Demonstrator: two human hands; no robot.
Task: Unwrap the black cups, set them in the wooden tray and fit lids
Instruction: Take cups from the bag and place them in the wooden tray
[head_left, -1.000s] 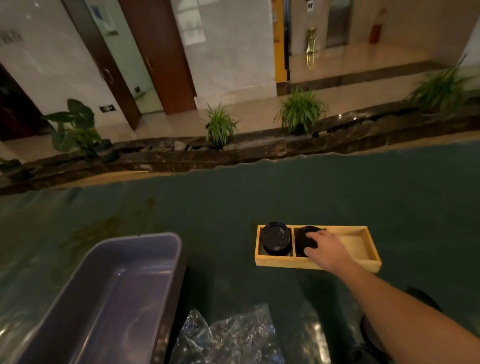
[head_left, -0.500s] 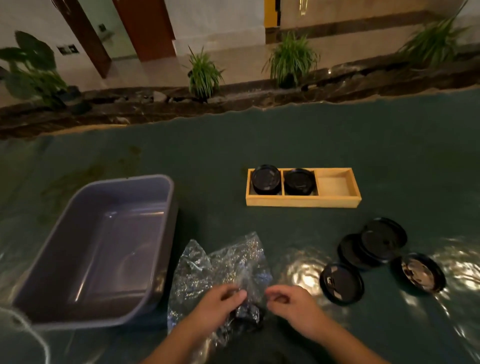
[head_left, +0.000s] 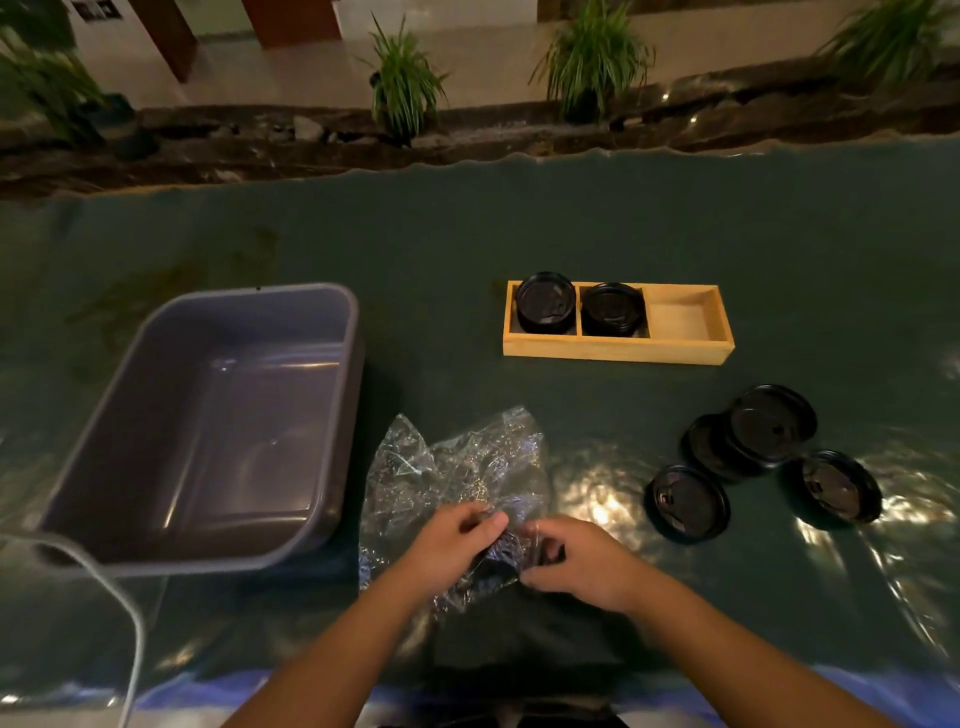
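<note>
Near the table's front edge, at its middle: left hand (head_left: 451, 545) and right hand (head_left: 582, 564), fingers of both pinched on the crumpled clear plastic wrap (head_left: 457, 478), with something dark, apparently a black cup (head_left: 498, 564), bundled between them, its shape hard to make out. Toward the right of the dark green table (head_left: 467, 244), past its middle: wooden tray (head_left: 618, 349) of three compartments, a lidded black cup (head_left: 545, 302) in the left one, a second lidded cup (head_left: 613, 309) in the middle one, the right one bare wood. Between tray and front edge, off to the right: four loose black lids, two overlapping (head_left: 769, 426), one nearer the hands (head_left: 687, 504), one farthest right (head_left: 834, 486). Along the left side: grey plastic tub (head_left: 208, 415), nothing seen inside, just beside the wrap. At the front left corner: pale cable (head_left: 124, 613), curving down past the edge
</note>
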